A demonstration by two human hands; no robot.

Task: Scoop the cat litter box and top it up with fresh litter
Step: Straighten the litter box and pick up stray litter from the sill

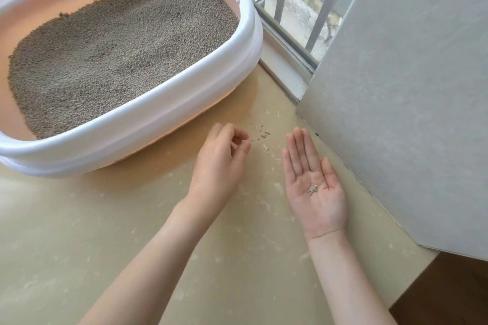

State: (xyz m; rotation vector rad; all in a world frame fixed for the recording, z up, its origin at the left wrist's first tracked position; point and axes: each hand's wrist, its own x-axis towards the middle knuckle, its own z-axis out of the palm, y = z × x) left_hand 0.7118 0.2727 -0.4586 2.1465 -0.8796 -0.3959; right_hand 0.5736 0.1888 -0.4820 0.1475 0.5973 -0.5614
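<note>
A litter box (158, 103) with a white rim and pink inner walls stands on the floor at upper left, holding a bed of grey litter (118, 53). A few spilled granules (261, 134) lie scattered on the floor just right of the box. My left hand (220, 163) hovers beside them with fingers curled and fingertips drawn together; I cannot see anything between them. My right hand (314, 185) is held flat, palm up, to the right. A small cluster of litter granules (313, 188) rests in its palm.
The beige floor (132, 232) shows pale scuff marks. A grey wall panel (409, 87) rises close on the right. Behind the box are a window sill and metal railing bars (324, 5). Dark wooden flooring (449, 293) begins at bottom right.
</note>
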